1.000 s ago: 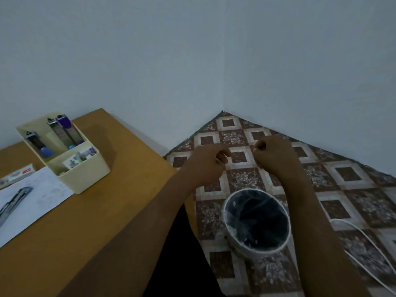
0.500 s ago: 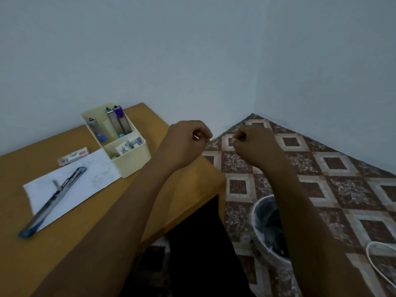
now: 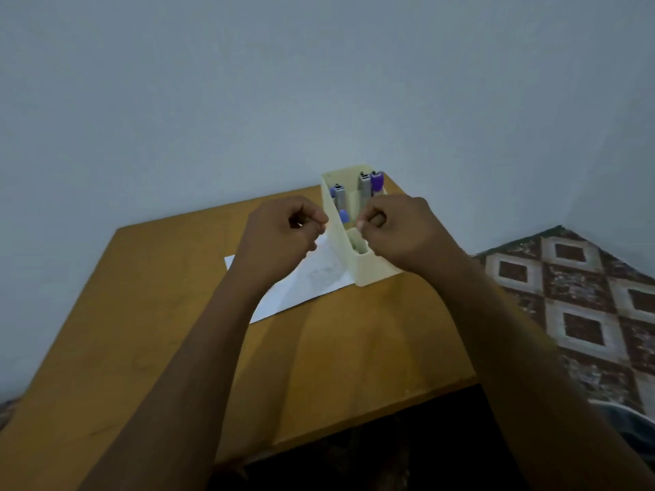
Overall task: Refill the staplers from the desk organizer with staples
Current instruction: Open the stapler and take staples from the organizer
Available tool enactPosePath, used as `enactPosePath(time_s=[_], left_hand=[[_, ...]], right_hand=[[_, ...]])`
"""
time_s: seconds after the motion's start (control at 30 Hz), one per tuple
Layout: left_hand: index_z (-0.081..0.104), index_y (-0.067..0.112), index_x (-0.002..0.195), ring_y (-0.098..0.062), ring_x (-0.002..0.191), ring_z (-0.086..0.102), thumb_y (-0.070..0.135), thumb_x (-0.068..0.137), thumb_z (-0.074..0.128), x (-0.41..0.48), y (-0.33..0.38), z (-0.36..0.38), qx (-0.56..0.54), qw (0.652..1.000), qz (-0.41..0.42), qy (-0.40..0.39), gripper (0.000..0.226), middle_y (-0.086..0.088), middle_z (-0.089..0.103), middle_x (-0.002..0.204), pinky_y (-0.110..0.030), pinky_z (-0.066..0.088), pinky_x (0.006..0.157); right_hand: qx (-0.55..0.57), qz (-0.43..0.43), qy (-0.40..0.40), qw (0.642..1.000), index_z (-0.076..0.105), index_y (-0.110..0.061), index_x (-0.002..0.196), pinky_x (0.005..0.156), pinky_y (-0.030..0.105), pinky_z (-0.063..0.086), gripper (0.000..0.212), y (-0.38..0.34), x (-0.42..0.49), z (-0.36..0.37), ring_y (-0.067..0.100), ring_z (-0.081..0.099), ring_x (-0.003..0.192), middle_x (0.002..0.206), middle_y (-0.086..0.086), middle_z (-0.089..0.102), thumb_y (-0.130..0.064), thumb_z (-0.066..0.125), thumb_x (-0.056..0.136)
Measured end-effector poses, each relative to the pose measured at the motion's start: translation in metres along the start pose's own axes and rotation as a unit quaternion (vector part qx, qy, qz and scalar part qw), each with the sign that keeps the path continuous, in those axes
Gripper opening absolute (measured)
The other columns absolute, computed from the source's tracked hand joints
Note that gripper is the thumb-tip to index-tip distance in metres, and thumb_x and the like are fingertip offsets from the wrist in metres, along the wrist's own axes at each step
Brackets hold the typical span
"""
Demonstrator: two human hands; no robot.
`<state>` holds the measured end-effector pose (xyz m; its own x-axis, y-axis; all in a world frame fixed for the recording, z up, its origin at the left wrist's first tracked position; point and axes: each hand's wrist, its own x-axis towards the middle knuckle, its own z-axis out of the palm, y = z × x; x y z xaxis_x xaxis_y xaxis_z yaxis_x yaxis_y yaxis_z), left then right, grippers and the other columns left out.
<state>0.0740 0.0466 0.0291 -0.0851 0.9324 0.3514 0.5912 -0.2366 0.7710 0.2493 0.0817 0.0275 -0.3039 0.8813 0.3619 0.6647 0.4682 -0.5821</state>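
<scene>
Staplers [image 3: 339, 202] noted upright in desk organizer [image 3: 368, 274], mid-frame, just behind both fists. Right hand [image 3: 400, 232] nearer than left hand [image 3: 283, 232]. Fingers curled; contents undetermined.

The tabletop [image 3: 141, 331] is orange-brown wood; the organizer [image 3: 372, 271] is pale cream, holding grey staplers [image 3: 339, 202] with blue and purple ends. The paper [image 3: 312, 281] is white, the wall [image 3: 248, 101] pale blue-grey, the floor [image 3: 581, 288] patterned in brown and cream diamonds
</scene>
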Motion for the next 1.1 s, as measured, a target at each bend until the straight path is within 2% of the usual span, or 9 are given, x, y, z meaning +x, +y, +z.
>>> enactPosePath(time_s=[0.1, 0.23, 0.3, 0.4, 0.53, 0.7, 0.83, 0.97, 1.1], left_hand=[[0.07, 0.017, 0.082, -0.012, 0.06, 0.065, 0.003, 0.083, 0.057, 0.002, -0.033, -0.024, 0.008, 0.999, -0.024, 0.028, 0.019, 0.001, 0.07, 0.078, -0.031, 0.054, 0.058], [0.07, 0.015, 0.085, -0.017, 0.067, 0.065, 0.006, 0.086, 0.058, 0.006, -0.073, -0.041, 0.022, 0.997, -0.06, 0.046, 0.015, -0.005, 0.07, 0.08, -0.038, 0.056, 0.061], [0.07, 0.015, 0.087, -0.019, 0.072, 0.064, 0.008, 0.087, 0.058, 0.008, -0.091, -0.045, 0.038, 0.996, -0.071, 0.044, 0.014, -0.002, 0.068, 0.079, -0.039, 0.057, 0.066], [0.07, 0.017, 0.088, -0.016, 0.076, 0.063, 0.009, 0.089, 0.057, 0.011, -0.117, -0.049, 0.057, 0.994, -0.088, 0.037, 0.015, 0.005, 0.066, 0.082, -0.041, 0.057, 0.069], [0.069, 0.017, 0.086, -0.01, 0.077, 0.06, 0.005, 0.087, 0.057, 0.018, -0.137, -0.048, 0.059, 0.993, -0.098, 0.033, 0.017, 0.01, 0.064, 0.083, -0.038, 0.057, 0.072], [0.066, 0.021, 0.084, -0.01, 0.075, 0.059, 0.006, 0.088, 0.057, 0.028, -0.151, -0.042, 0.067, 0.991, -0.11, 0.025, 0.018, 0.008, 0.064, 0.086, -0.03, 0.053, 0.065], [0.063, 0.03, 0.082, -0.001, 0.069, 0.056, 0.007, 0.089, 0.057, 0.03, -0.158, -0.037, 0.064, 0.993, -0.097, 0.022, 0.024, 0.018, 0.061, 0.083, -0.013, 0.044, 0.056], [0.062, 0.03, 0.086, 0.002, 0.078, 0.056, 0.006, 0.089, 0.055, 0.027, -0.164, -0.034, 0.068, 0.993, -0.087, 0.034, 0.025, 0.022, 0.059, 0.087, -0.004, 0.042, 0.061], [0.062, 0.027, 0.086, 0.0, 0.075, 0.057, 0.005, 0.089, 0.055, 0.026, -0.167, -0.034, 0.06, 0.994, -0.081, 0.045, 0.024, 0.012, 0.063, 0.093, -0.005, 0.039, 0.057]], right_hand=[[0.011, -0.004, -0.035, 0.999, 0.068, -0.013, 0.089, 0.072, 0.024, 0.048, 0.014, -0.018, 0.02, 0.032, 0.013, 0.059, 0.078, 0.082, -0.004, 0.063, -0.014, 0.053, 0.087], [0.005, -0.037, -0.072, 0.997, 0.067, -0.013, 0.087, 0.066, 0.02, 0.039, 0.013, -0.026, 0.04, 0.073, 0.012, 0.057, 0.078, 0.08, -0.004, 0.062, -0.013, 0.054, 0.087], [0.014, -0.051, -0.092, 0.994, 0.066, -0.011, 0.089, 0.071, 0.024, 0.043, 0.014, -0.024, 0.049, 0.091, 0.015, 0.058, 0.084, 0.089, 0.0, 0.066, -0.01, 0.053, 0.086], [0.018, -0.071, -0.101, 0.992, 0.065, -0.006, 0.095, 0.083, 0.034, 0.047, 0.017, -0.021, 0.061, 0.115, 0.022, 0.058, 0.093, 0.098, 0.008, 0.066, -0.003, 0.052, 0.084], [-0.028, -0.076, -0.108, 0.991, 0.059, -0.01, 0.108, 0.088, 0.034, 0.038, 0.025, -0.009, 0.079, 0.137, 0.027, 0.049, 0.105, 0.111, 0.01, 0.06, -0.005, 0.053, 0.084], [-0.085, -0.048, -0.109, 0.989, 0.048, -0.014, 0.126, 0.097, 0.034, 0.031, 0.042, 0.001, 0.103, 0.155, 0.03, 0.037, 0.117, 0.127, 0.009, 0.051, -0.005, 0.05, 0.085], [-0.113, -0.04, -0.12, 0.986, 0.038, -0.015, 0.137, 0.106, 0.037, 0.029, 0.053, 0.008, 0.112, 0.169, 0.029, 0.029, 0.128, 0.14, 0.007, 0.043, -0.011, 0.051, 0.087], [-0.157, -0.033, -0.135, 0.978, 0.039, -0.017, 0.135, 0.1, 0.037, 0.031, 0.051, 0.01, 0.117, 0.177, 0.029, 0.033, 0.123, 0.135, 0.005, 0.045, -0.017, 0.053, 0.086], [-0.152, -0.054, -0.112, 0.981, 0.048, -0.017, 0.124, 0.091, 0.035, 0.033, 0.044, 0.011, 0.12, 0.181, 0.029, 0.039, 0.113, 0.124, 0.006, 0.049, -0.012, 0.057, 0.081]])
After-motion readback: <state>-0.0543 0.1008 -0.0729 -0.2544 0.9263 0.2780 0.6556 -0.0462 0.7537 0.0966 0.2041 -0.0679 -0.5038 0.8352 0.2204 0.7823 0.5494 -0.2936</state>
